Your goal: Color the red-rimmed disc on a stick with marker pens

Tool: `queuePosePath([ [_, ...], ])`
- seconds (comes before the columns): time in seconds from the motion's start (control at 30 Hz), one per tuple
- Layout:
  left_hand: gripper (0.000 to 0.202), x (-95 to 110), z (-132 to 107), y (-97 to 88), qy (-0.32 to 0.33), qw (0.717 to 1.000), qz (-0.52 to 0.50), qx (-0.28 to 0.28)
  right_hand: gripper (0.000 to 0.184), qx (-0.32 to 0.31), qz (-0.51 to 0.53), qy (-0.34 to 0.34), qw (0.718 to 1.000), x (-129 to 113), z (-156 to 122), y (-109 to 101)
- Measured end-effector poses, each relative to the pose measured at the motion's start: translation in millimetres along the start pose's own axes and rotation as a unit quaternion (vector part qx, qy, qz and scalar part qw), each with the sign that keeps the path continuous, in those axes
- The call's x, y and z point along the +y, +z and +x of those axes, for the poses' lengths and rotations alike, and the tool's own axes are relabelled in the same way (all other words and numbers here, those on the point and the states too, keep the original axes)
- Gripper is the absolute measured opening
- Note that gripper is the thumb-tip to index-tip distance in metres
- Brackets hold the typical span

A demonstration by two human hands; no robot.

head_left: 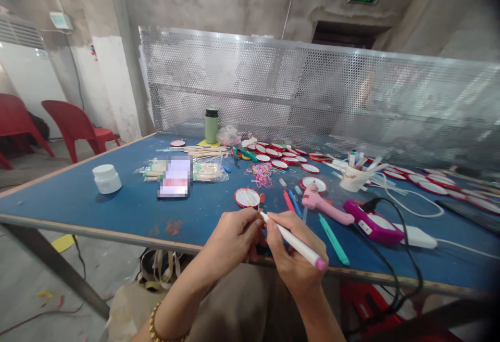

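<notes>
My right hand (299, 248) is closed around a white marker (295, 243) with a pink end, its tip pointing at the fingers of my left hand. My left hand (234, 235) is pinched close beside it at the table's front edge. A narrow red and dark piece (261, 200) sticks up at the left fingertips; most of what they hold is hidden. Just beyond lies a round white disc with a red beaded rim (247, 198). Right of it lie a red pen (289, 201), a blue pen (295, 203) and a teal marker (334, 239).
A pink glue gun (328, 207), purple power box (373, 222) and cables are on the right. Behind are a pen cup (353, 175), rubber bands (262, 174) and several red-rimmed discs (289, 160). Left are a phone (175, 176), white jar (107, 179) and green bottle (211, 127).
</notes>
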State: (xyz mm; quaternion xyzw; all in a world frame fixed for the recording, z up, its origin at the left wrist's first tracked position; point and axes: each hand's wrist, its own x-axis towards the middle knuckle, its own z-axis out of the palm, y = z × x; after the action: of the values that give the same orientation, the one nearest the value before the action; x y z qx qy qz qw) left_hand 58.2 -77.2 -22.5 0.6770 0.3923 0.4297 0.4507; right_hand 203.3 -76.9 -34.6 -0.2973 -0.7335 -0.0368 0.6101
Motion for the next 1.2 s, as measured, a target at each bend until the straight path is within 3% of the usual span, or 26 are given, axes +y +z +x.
queuePosePath([
  [0.73, 0.028, -3.0, 1.4, -0.1, -0.008, 0.999, -0.039, -0.008, 0.017, 0.034, -0.005, 0.013, 0.999, 2.2, -4.1, -1.5],
  [1.0, 0.033, -2.8, 0.9, -0.5, 0.001, 0.999, -0.034, -0.006, 0.018, 0.010, 0.006, 0.001, 1.000, 1.3, -1.5, -0.4],
  [1.2, 0.031, -4.4, 0.6, -1.2, -0.012, 0.997, -0.073, -0.020, 0.017, 0.037, -0.007, 0.010, 0.999, 2.3, -2.9, -0.2],
])
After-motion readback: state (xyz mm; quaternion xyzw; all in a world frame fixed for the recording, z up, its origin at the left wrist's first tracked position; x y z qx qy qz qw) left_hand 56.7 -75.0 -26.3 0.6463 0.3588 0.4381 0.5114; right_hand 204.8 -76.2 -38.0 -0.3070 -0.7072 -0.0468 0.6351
